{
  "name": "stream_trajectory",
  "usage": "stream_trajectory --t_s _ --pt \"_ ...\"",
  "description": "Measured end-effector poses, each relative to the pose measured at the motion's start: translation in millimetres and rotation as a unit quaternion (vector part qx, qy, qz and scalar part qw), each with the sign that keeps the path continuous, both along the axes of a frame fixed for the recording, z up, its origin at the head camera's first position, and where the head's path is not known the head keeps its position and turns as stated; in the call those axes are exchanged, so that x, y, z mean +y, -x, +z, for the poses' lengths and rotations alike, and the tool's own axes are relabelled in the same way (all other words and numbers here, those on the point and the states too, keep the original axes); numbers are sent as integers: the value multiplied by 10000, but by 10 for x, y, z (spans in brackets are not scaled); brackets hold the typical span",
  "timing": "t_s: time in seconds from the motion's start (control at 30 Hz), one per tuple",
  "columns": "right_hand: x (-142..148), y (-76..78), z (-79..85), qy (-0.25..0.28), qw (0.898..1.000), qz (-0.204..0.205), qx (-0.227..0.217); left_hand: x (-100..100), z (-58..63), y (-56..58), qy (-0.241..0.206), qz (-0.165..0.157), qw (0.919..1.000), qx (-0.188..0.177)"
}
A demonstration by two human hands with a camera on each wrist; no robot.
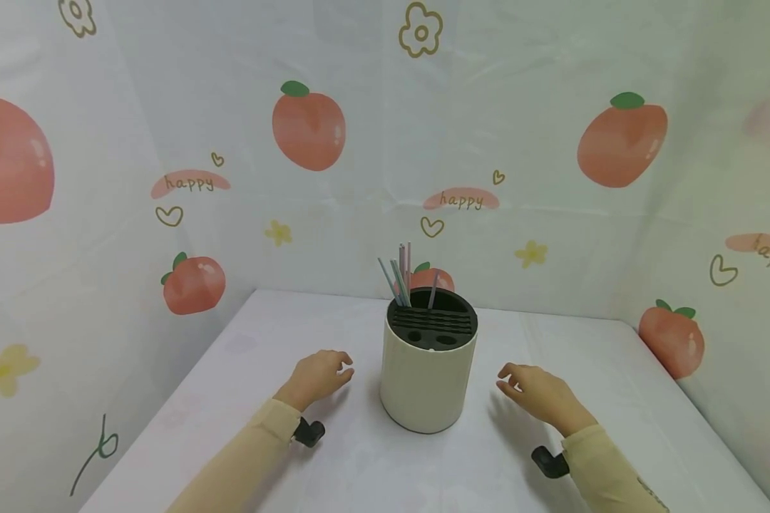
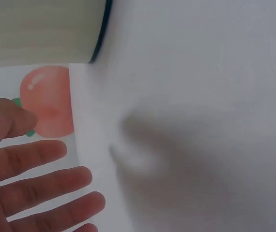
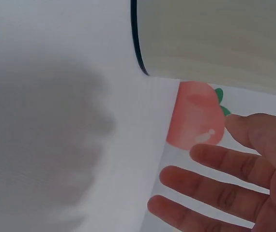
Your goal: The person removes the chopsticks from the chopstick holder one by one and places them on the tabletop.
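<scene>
A cream cylindrical pen holder (image 1: pixel 425 385) with a black slotted top stands upright on the table. Several thin sticks (image 1: pixel 401 276) in pale blue, pink and grey lean in its rear compartment; what they are exactly is too small to tell. To the holder's left, my left hand (image 1: pixel 317 376) hovers above the table with its fingers loosely bent, holding nothing. On the other side my right hand (image 1: pixel 542 395) hovers likewise, apart from the holder and with nothing in it. Both wrist views show spread fingers near the holder's side (image 2: pixel 41 31).
The white table (image 1: pixel 359 470) carries the holder near its middle. Behind it and at both sides hangs a white cloth (image 1: pixel 372 142) printed with peaches, flowers and "happy" lettering. A black wrist device (image 1: pixel 309 432) sits at the left cuff, and another (image 1: pixel 550 462) at the right.
</scene>
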State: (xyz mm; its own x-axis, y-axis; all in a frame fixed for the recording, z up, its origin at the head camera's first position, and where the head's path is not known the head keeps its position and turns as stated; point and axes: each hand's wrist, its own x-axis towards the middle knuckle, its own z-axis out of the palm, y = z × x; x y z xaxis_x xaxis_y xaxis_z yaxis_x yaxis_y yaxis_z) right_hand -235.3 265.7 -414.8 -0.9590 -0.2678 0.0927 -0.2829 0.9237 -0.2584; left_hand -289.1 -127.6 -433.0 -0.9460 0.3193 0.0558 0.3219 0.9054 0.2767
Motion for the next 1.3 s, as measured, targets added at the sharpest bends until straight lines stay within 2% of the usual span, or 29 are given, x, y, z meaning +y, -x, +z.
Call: stream_trajectory --t_s 0.13,0.23,0.37,0.47,0.53,0.57,0.63,0.73,0.8,0.83,0.93,1.1,1.17,1.3 --pt "-11 10 113 159 9998 80 -6 -10 82 65 -179 -15 9998 -31" --pt "-20 29 255 389 9991 150 12 0 241 124 -482 -106 9988 5" --pt "-36 76 498 867 9958 196 238 37 590 188 -1209 -368 9920 19" --pt "-62 133 684 1452 9881 212 456 75 875 236 -1968 -534 9790 21" --pt "-89 183 786 1883 9805 229 507 108 1039 275 -2640 -711 9619 -45" --pt "-106 210 828 2128 9756 247 481 125 1105 295 -3006 -820 9502 -107" --pt "-144 268 884 2609 9638 377 388 164 1208 332 -3739 -1002 9215 -317" --pt "-212 352 906 3393 9384 656 44 224 1294 362 -4628 -1217 8756 -656" --pt "-255 400 881 3878 9176 832 -263 262 1311 367 -4974 -1249 8548 -798" --pt "-277 422 861 4086 9075 866 -433 281 1310 366 -5087 -1257 8475 -846" --pt "-334 457 788 4466 8862 871 -867 336 1277 361 -5336 -1326 8296 -966" --pt "-406 458 676 4870 8592 846 -1322 417 1204 338 -5671 -1441 8022 -1186" --pt "-424 452 648 4969 8532 779 -1380 440 1183 330 -5786 -1476 7924 -1245" --pt "-438 450 625 5024 8507 650 -1401 467 1145 330 -5963 -1515 7768 -1344"
